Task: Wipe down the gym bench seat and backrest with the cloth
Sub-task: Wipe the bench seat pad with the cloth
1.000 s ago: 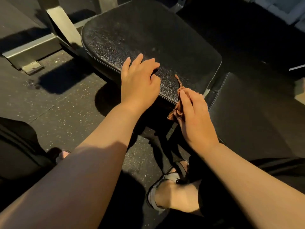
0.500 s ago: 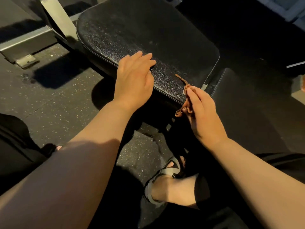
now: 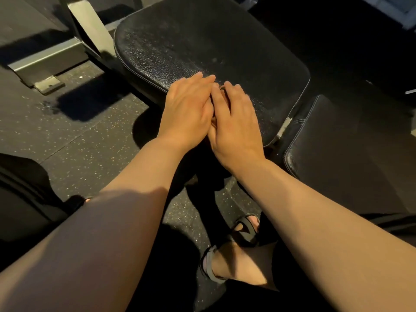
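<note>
Left hand point(image 3: 186, 113): lies palm down at the near edge of the bench pad point(image 3: 202, 41), fingers straight and close together, pointing up and to the right. Overlaps the thumb side of the right hand. Holds nothing that shows.

Right hand point(image 3: 236, 122): lies palm down just beside the left, touching it, fingers stretched out over the pad's surface and only slightly bent. Thumb hidden under the left hand, so cannot tell whether it pinches the cloth or merely presses on it.

Cloth point(image 3: 222, 88): almost wholly covered. Shows only as a thin brown sliver between the right hand's first fingers, on the pad near its front edge. Cannot tell how it is folded.

Bench pad: large, black, with grained vinyl catching light along the near rim. Far half sits in shadow.

Second pad point(image 3: 349, 154): smooth black, with pale stitching along its edge. Sits to the right of the large pad, a narrow gap between the two. Cannot tell which is seat and which is backrest.

Frame point(image 3: 90, 30): grey steel bar slanting down left of the pad, ending in a flat foot plate point(image 3: 48, 84) on the floor.

Floor point(image 3: 90, 143): dark rubber with pale flecks.

Below the forearms: a foot in a grey-strapped sandal point(image 3: 245, 230).
</note>
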Demonstrator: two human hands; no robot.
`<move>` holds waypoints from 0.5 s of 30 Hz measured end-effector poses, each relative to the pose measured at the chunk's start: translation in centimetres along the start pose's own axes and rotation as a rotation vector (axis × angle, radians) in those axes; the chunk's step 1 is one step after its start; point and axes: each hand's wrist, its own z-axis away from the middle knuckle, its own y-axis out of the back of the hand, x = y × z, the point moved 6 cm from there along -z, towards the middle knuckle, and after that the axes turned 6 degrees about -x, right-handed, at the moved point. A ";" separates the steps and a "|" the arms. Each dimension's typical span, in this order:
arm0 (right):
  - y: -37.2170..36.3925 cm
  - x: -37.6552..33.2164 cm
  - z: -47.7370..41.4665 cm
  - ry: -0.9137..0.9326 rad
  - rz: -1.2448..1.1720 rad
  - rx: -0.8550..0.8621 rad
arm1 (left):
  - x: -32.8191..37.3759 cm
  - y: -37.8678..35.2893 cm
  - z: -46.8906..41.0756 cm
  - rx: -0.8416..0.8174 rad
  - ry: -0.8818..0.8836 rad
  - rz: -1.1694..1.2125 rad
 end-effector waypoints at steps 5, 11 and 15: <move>1.8 3.1 3.0 0.159 -0.015 -0.126 | 0.1 0.3 0.5 0.070 -0.081 0.000; 2.4 5.2 4.5 0.033 0.050 -0.008 | 0.3 -0.1 0.5 0.130 -0.054 0.006; 0.6 1.2 0.5 -0.111 -0.022 0.070 | 0.1 0.1 0.4 0.115 -0.063 -0.004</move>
